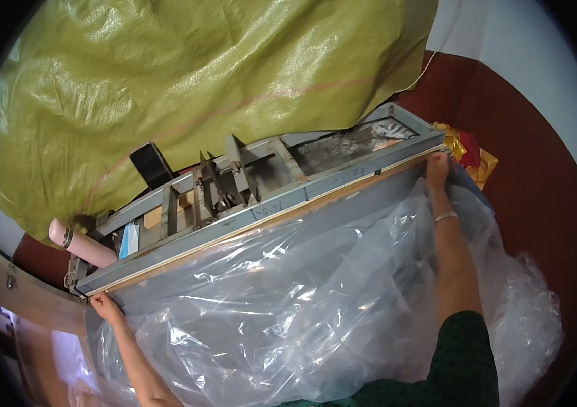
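A long grey metal frame [278, 201] lies slantwise before me, with a thin pale strip [268, 221] along its near side. Clear plastic sheeting [288, 292] spreads from that strip toward my body, wrinkled and shiny. At the strip's left end my left hand [106, 308] is closed, its fingers pinched at the sheeting's upper corner. My right hand [438, 171] makes a fist at the far right end, by the opposite corner of the sheeting. The exact grip of the fingers is partly hidden in both hands.
Inside the frame are a pink bottle [85, 245], a blue-and-white packet [129, 240] and metal crosspieces [235, 169]. A dark phone-like slab [151, 165] leans at its back. Yellow woven sheeting [200, 74] covers the far side. A gold-and-red wrapper [468, 154] lies right.
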